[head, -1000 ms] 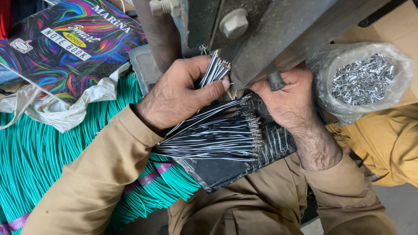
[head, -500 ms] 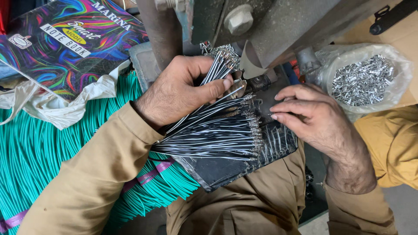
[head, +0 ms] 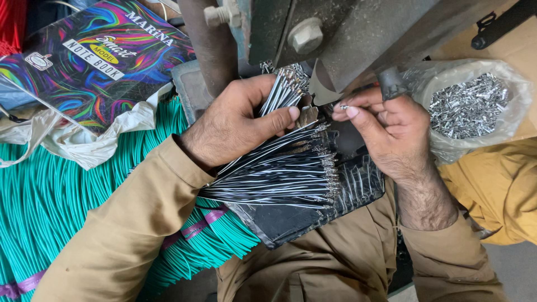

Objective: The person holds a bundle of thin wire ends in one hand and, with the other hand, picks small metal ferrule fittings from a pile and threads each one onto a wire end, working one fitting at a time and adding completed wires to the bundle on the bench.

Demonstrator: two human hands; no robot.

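A grey metal machine (head: 347, 39) with a bolted arm looms over both hands, hiding the wire tips beneath it. A clear bag of shiny metal terminals (head: 470, 106) sits to the right; teal wires (head: 50, 190) and a swirly notebook (head: 95, 61) lie left. The left hand (head: 235, 123) grips a bundle of thin black wires (head: 279, 173) fanned over the lap. The right hand (head: 386, 128), flat half a second ago, now pinches a tiny terminal (head: 343, 106) at the machine.
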